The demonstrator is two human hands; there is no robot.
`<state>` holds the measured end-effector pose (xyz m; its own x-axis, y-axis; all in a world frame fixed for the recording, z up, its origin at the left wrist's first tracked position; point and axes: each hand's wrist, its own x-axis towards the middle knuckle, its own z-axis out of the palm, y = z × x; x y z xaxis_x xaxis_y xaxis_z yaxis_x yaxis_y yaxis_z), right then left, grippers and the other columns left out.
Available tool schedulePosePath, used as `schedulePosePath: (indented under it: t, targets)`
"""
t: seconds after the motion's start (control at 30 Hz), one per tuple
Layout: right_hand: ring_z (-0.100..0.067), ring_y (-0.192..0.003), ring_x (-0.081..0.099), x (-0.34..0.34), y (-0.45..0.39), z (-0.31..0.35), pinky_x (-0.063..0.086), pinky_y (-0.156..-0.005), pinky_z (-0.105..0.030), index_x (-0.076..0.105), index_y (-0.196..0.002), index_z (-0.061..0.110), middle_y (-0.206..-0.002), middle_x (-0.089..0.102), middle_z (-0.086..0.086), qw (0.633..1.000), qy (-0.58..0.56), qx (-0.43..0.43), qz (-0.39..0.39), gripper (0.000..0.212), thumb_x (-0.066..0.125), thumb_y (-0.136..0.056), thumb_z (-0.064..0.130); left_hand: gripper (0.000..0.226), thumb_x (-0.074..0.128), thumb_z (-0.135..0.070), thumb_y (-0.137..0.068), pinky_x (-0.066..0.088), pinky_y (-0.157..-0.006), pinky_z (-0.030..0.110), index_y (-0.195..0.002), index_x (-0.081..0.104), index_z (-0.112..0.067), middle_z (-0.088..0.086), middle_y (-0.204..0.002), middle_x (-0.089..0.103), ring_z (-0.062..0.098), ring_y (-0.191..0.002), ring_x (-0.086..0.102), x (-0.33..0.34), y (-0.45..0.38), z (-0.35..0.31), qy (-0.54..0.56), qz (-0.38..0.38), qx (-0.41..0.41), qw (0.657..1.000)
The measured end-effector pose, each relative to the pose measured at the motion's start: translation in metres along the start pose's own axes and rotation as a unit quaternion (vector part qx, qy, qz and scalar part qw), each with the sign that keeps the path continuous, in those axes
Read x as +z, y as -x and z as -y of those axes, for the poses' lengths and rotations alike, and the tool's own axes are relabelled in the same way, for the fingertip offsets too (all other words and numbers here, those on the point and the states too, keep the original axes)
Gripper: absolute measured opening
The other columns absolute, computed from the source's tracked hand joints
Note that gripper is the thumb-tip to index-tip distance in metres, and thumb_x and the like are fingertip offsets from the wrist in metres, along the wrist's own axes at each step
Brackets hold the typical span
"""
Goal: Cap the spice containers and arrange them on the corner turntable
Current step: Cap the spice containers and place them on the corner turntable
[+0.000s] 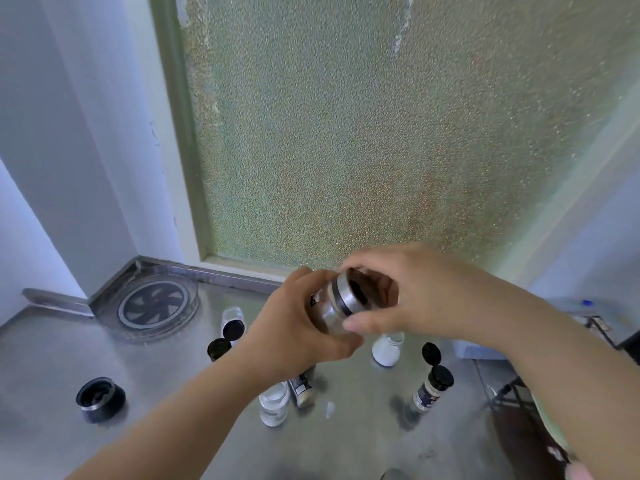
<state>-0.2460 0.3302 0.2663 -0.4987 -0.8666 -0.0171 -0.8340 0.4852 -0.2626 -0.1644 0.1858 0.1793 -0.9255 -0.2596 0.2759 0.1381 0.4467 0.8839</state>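
Left hand (298, 327): closed round glass spice jar (329, 315), held tilted above table (156, 427). Right hand (391, 296): fingers gripping jar's metal-banded cap (349, 294) (seated or loose, cannot tell). Below: several open containers, flip-lid shaker (431, 386), white-filled jar (386, 349), loose black cap (100, 398). Corner turntable (157, 306): far left, holding no containers, well apart. Risk: tilt plus unseated cap spills contents; forearms low over open containers, likely to topple them.
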Motion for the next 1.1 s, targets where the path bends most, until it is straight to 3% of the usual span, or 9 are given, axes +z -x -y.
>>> schedulePosePath:
  t: [0.17, 0.27, 0.33, 0.4, 0.53, 0.7, 0.9, 0.97, 1.1]
  targets:
    - [-0.018, -0.053, 0.051, 0.022, 0.001, 0.000, 0.044, -0.054, -0.037, 0.049, -0.070, 0.017, -0.056, 0.053, 0.001, 0.995, -0.001, 0.013, -0.104, 0.067, 0.036, -0.062, 0.083, 0.048, 0.083, -0.026, -0.052, 0.044, -0.057, 0.013, -0.093, 0.060, -0.036, -0.007, -0.084, 0.048, 0.013, -0.069, 0.056, 0.010, 0.005, 0.000, -0.062, -0.037, 0.017, 0.997]
    - [-0.005, -0.074, 0.058, 0.012, 0.005, -0.007, 0.050, -0.068, -0.030, 0.054, -0.097, 0.032, -0.085, 0.062, 0.014, 0.999, -0.030, 0.018, -0.002, 0.068, 0.060, -0.050, 0.080, 0.052, 0.080, -0.030, -0.046, 0.041, -0.064, 0.006, -0.093, 0.059, -0.039, -0.009, -0.085, 0.051, 0.006, -0.076, 0.057, 0.008, 0.005, -0.001, -0.035, -0.033, 0.020, 0.999]
    - [0.004, -0.089, 0.056, 0.003, 0.009, -0.013, 0.048, -0.079, -0.022, 0.038, -0.120, 0.050, -0.104, 0.057, 0.024, 0.998, -0.046, 0.007, 0.034, 0.078, 0.076, -0.053, 0.064, 0.053, 0.079, -0.033, -0.044, 0.042, -0.067, 0.007, -0.092, 0.058, -0.041, -0.010, -0.087, 0.052, 0.005, -0.078, 0.057, 0.004, 0.003, -0.003, -0.009, -0.025, 0.028, 0.999]
    - [0.008, -0.093, 0.054, -0.002, 0.012, -0.014, 0.044, -0.080, -0.012, 0.033, -0.119, 0.057, -0.103, 0.056, 0.027, 0.998, -0.059, -0.030, 0.011, 0.074, 0.076, -0.059, 0.057, 0.051, 0.079, -0.033, -0.043, 0.042, -0.065, 0.007, -0.089, 0.058, -0.043, -0.012, -0.085, 0.050, 0.002, -0.074, 0.056, 0.002, 0.003, -0.006, 0.007, -0.008, 0.031, 0.999]
    - [0.007, -0.085, 0.054, 0.002, 0.011, -0.008, 0.041, -0.073, -0.008, 0.050, -0.111, 0.043, -0.087, 0.058, 0.027, 0.993, -0.083, -0.080, -0.035, 0.056, 0.078, -0.063, 0.048, 0.038, 0.075, -0.035, -0.041, 0.039, -0.059, 0.006, -0.074, 0.057, -0.044, -0.013, -0.077, 0.045, -0.003, -0.063, 0.050, 0.008, 0.007, -0.012, 0.032, -0.005, 0.024, 0.999]
    - [-0.001, -0.068, 0.054, 0.015, 0.003, -0.008, 0.040, -0.061, -0.013, 0.053, -0.103, 0.035, -0.077, 0.058, 0.016, 0.994, -0.058, -0.077, -0.061, 0.051, 0.075, -0.061, 0.055, 0.041, 0.074, -0.032, -0.043, 0.047, -0.062, 0.032, -0.081, 0.058, -0.033, 0.008, -0.084, 0.053, 0.018, -0.070, 0.056, 0.018, 0.013, -0.002, 0.046, -0.054, 0.010, 0.997]
    - [-0.013, -0.079, 0.062, 0.042, -0.020, -0.008, 0.050, -0.073, -0.031, 0.053, -0.108, 0.032, -0.088, 0.068, 0.006, 0.994, -0.063, -0.077, -0.052, 0.056, 0.071, -0.063, 0.059, 0.044, 0.076, -0.032, -0.044, 0.046, -0.066, 0.019, -0.079, 0.056, -0.050, 0.000, -0.084, 0.056, 0.002, -0.071, 0.055, 0.019, 0.017, 0.023, 0.043, -0.088, -0.030, 0.995]
    - [-0.012, -0.082, 0.061, 0.055, -0.031, -0.006, 0.051, -0.076, -0.033, 0.051, -0.109, 0.034, -0.091, 0.067, 0.007, 0.991, -0.084, -0.093, -0.045, 0.056, 0.070, -0.063, 0.059, 0.051, 0.080, -0.030, -0.042, 0.051, -0.072, 0.027, -0.083, 0.056, -0.049, 0.008, -0.092, 0.060, 0.008, -0.079, 0.059, 0.010, 0.019, 0.036, 0.039, -0.094, -0.053, 0.993]
    - [-0.006, -0.096, 0.057, 0.078, -0.057, 0.007, 0.047, -0.084, -0.028, 0.044, -0.115, 0.040, -0.106, 0.059, 0.018, 0.989, -0.079, -0.119, -0.026, 0.063, 0.066, -0.061, 0.064, 0.062, 0.080, -0.031, -0.037, 0.048, -0.072, 0.017, -0.088, 0.055, -0.057, 0.004, -0.098, 0.060, 0.004, -0.083, 0.060, -0.017, 0.023, 0.063, 0.026, -0.104, -0.074, 0.991]
